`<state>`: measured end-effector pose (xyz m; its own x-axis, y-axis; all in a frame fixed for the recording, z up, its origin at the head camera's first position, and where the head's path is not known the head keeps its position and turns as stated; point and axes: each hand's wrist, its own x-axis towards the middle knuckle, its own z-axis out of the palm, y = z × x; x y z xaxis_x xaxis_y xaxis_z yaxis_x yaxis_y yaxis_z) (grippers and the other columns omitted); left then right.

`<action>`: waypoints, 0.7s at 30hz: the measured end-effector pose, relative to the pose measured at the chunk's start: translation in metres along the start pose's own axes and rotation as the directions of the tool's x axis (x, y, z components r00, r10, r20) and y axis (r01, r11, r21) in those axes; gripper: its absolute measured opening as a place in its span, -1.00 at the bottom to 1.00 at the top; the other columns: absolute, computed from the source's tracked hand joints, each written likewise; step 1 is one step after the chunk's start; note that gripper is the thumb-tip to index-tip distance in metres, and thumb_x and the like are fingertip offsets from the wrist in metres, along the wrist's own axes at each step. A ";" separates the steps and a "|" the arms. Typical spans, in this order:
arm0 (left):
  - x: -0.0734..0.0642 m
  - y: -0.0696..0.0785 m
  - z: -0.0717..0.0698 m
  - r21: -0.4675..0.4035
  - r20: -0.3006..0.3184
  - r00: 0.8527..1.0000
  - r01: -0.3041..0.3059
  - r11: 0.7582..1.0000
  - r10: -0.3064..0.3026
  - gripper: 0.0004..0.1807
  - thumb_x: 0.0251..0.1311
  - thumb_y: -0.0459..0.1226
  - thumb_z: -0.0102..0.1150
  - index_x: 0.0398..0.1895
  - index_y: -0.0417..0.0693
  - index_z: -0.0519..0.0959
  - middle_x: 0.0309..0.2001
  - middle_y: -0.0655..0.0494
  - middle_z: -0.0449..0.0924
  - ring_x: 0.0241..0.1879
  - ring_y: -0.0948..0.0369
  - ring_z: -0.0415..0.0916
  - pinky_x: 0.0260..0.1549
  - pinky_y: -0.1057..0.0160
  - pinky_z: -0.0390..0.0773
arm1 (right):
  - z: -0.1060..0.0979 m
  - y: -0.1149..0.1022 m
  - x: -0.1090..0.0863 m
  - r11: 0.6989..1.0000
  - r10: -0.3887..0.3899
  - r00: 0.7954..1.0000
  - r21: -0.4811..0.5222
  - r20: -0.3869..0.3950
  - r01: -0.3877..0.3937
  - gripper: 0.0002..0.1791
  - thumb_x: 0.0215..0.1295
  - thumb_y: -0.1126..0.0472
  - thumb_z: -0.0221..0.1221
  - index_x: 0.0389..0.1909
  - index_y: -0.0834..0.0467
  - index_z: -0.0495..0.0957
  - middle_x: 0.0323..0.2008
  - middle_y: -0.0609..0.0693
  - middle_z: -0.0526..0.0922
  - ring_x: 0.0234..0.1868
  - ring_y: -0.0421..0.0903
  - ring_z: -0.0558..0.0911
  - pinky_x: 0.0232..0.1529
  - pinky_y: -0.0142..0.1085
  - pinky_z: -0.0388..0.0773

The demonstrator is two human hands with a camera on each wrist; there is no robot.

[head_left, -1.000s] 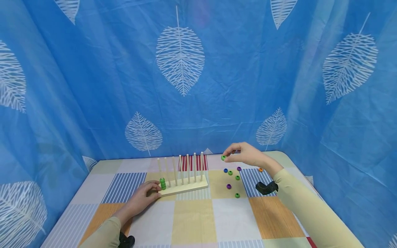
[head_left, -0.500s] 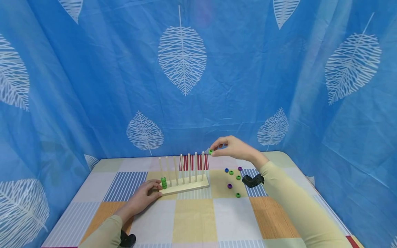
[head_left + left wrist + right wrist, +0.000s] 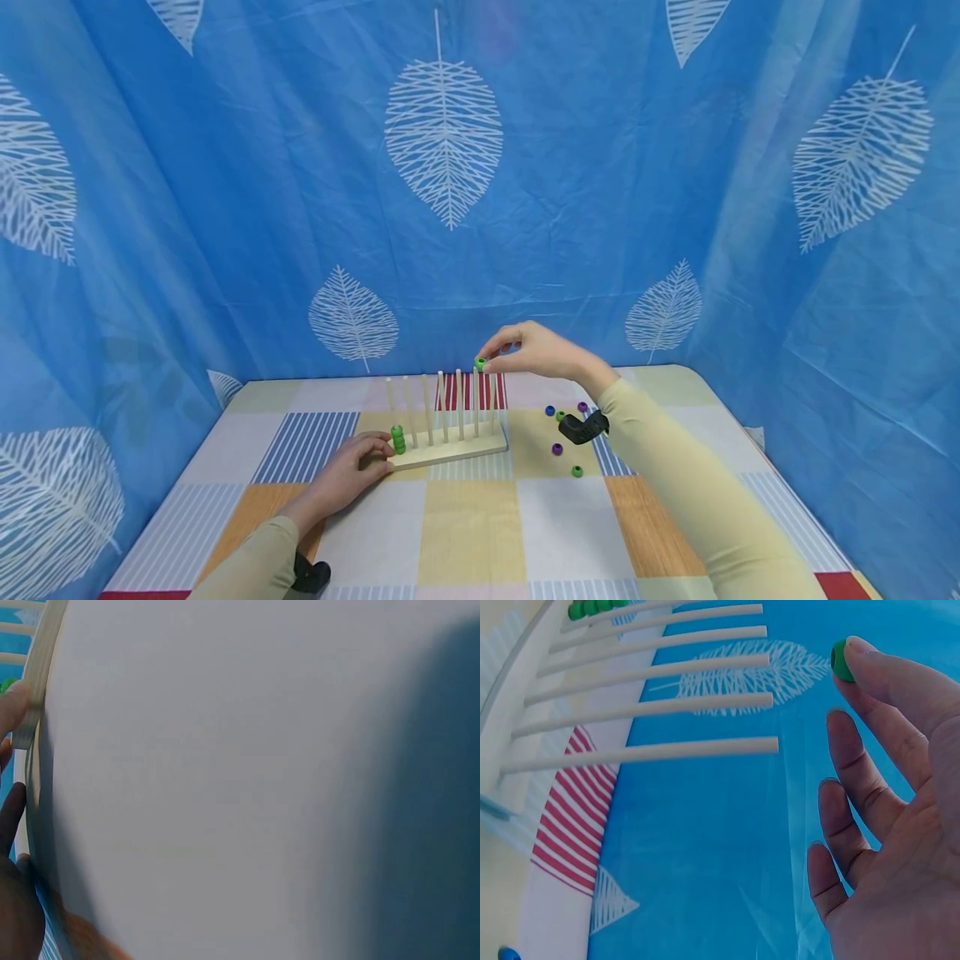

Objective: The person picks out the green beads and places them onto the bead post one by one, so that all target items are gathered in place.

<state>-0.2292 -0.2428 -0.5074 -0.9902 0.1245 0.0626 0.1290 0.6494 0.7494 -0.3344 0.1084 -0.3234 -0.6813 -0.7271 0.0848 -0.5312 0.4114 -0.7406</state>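
Observation:
My right hand [image 3: 534, 350] pinches a green bead [image 3: 480, 364] between thumb and forefinger, up at the height of the peg tops near the right end of a wooden peg rack [image 3: 457, 450]. In the right wrist view the bead [image 3: 843, 661] shows its hole, apart from the pegs, while the other fingers are spread and bent. Several green beads [image 3: 398, 440] are stacked on the leftmost peg. My left hand [image 3: 348, 471] holds the rack's left end, thumb at the front and fingers behind. The left wrist view catches only fingers and the base edge [image 3: 39, 682].
Loose beads lie right of the rack: a blue one [image 3: 550, 411], purple ones [image 3: 557, 449] and green ones [image 3: 577, 472], some partly behind the right wrist's black strap [image 3: 583, 428]. A checked cloth [image 3: 472, 533] covers the table, and a blue leaf-print curtain [image 3: 555, 208] encloses it.
My right hand has carried the green bead leftward from beyond the rack's right end to over its right-hand pegs. The left hand stays on the rack's end.

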 end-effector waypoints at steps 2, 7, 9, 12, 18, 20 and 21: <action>0.000 0.000 0.000 0.004 -0.001 1.000 -0.002 1.000 0.002 -0.90 0.31 -0.22 0.38 -0.19 0.15 0.64 0.32 0.00 0.48 0.40 -0.12 0.27 0.42 -0.26 0.16 | 0.002 -0.002 0.004 1.000 -0.001 1.000 0.009 0.007 0.001 -0.78 0.35 -0.01 0.35 -0.04 -0.10 0.75 0.01 -0.16 0.69 0.08 -0.12 0.59 0.02 -0.11 0.62; 0.000 -0.002 0.001 0.017 -0.009 1.000 0.002 1.000 -0.001 -0.90 0.31 -0.21 0.38 -0.18 0.17 0.65 0.33 0.02 0.48 0.41 -0.11 0.27 0.42 -0.25 0.17 | 0.007 -0.008 0.012 1.000 -0.010 1.000 0.022 0.022 0.010 -0.79 0.35 -0.01 0.35 -0.05 -0.10 0.75 0.01 -0.16 0.68 0.07 -0.12 0.59 -0.01 -0.13 0.63; 0.000 -0.002 0.001 0.016 -0.012 1.000 0.002 1.000 -0.002 -0.90 0.31 -0.21 0.38 -0.18 0.17 0.65 0.33 0.02 0.48 0.41 -0.11 0.27 0.42 -0.24 0.18 | 0.010 -0.010 0.016 1.000 -0.018 0.999 0.024 0.030 0.017 -0.79 0.36 -0.01 0.35 -0.05 -0.10 0.75 0.01 -0.16 0.69 0.08 -0.13 0.60 0.00 -0.15 0.62; -0.001 -0.001 0.001 0.019 -0.014 1.000 0.000 1.000 0.000 -0.90 0.31 -0.21 0.38 -0.18 0.18 0.65 0.32 0.02 0.50 0.40 -0.11 0.29 0.41 -0.24 0.20 | 0.013 -0.014 0.021 0.999 -0.032 0.999 0.032 0.041 0.031 -0.79 0.35 -0.01 0.36 -0.05 -0.08 0.76 0.01 -0.15 0.68 0.06 -0.12 0.60 -0.01 -0.15 0.63; -0.001 0.000 0.001 0.022 -0.015 1.000 0.001 1.000 -0.001 -0.90 0.30 -0.20 0.38 -0.19 0.19 0.65 0.31 0.03 0.50 0.40 -0.10 0.29 0.41 -0.25 0.20 | 0.019 -0.021 0.031 0.997 -0.062 0.996 0.038 0.057 0.060 -0.76 0.35 0.00 0.37 -0.04 -0.04 0.75 0.01 -0.13 0.67 0.03 -0.10 0.61 -0.06 -0.14 0.63; 0.000 -0.001 0.001 0.022 -0.017 1.000 0.004 1.000 -0.003 -0.90 0.30 -0.19 0.39 -0.19 0.19 0.65 0.31 0.03 0.51 0.39 -0.10 0.30 0.41 -0.25 0.21 | 0.021 -0.022 0.035 0.997 -0.063 0.996 0.040 0.058 0.061 -0.77 0.35 0.00 0.36 -0.04 -0.05 0.75 0.01 -0.14 0.68 0.03 -0.11 0.61 -0.05 -0.16 0.63; 0.000 -0.001 0.001 0.023 -0.017 1.000 0.005 1.000 -0.004 -0.90 0.30 -0.19 0.39 -0.19 0.19 0.65 0.31 0.04 0.50 0.39 -0.10 0.30 0.41 -0.24 0.21 | 0.022 -0.022 0.037 0.997 -0.064 0.996 0.042 0.058 0.062 -0.77 0.35 -0.01 0.36 -0.05 -0.06 0.75 0.00 -0.14 0.68 0.02 -0.11 0.61 -0.05 -0.16 0.63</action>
<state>-0.2288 -0.2422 -0.5089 -0.9915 0.1089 0.0708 0.1257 0.6671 0.7343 -0.3370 0.0606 -0.3183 -0.6155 -0.7826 0.0936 -0.5506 0.3419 -0.7615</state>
